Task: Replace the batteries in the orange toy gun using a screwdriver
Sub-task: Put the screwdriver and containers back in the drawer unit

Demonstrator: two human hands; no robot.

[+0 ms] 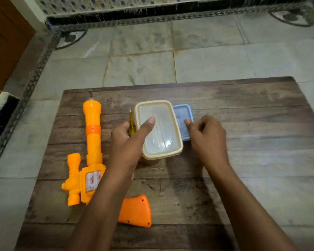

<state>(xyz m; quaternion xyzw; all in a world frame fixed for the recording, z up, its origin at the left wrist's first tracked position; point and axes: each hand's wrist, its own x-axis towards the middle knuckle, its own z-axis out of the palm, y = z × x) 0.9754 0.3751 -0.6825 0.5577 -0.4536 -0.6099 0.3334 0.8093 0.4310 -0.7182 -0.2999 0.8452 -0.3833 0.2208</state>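
At the worktop's [243, 109] left side we see the orange toy gun [91, 142] lying flat. Beside it, our left hand [127, 142] grips the cream-lidded box [159, 129], thumb on the lid, a yellow screwdriver [131, 122] just behind. Our right hand [207, 138], fingers curled, touches the blue box [184, 115].

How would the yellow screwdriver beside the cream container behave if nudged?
The screwdriver looks slim and round-handled, so it would probably roll on the flat wooden table. It seems rigid and light. The left hand partly hides it.
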